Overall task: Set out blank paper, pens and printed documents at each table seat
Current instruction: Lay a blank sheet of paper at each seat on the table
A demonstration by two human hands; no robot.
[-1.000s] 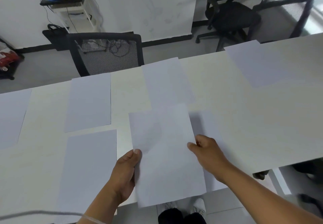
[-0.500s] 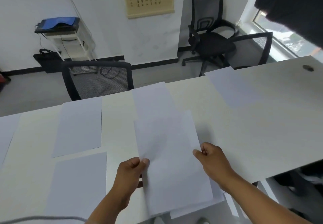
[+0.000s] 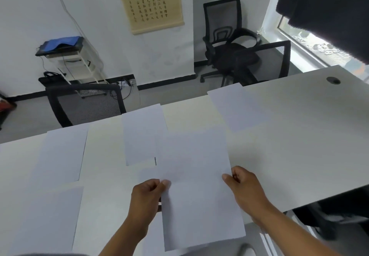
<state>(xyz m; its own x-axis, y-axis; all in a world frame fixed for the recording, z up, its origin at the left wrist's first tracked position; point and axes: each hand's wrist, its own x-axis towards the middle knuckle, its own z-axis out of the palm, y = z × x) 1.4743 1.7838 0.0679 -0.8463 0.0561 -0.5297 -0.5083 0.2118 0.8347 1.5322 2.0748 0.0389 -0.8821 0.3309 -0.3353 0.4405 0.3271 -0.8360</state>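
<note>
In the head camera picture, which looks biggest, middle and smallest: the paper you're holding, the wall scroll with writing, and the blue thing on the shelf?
1. Held paper, though it is nearest the camera, so partly looks big.
2. Wall scroll.
3. Blue thing on the shelf, far off.

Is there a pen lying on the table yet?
No, the table shows only blank sheets, and both the left hand and right hand hold another sheet.

Lighting: your daylight enters from the window [image 3: 311, 44] beyond your right hand [image 3: 244, 188]; soft shadows. Quality: slight blur, wide-angle bending at edges.
</note>
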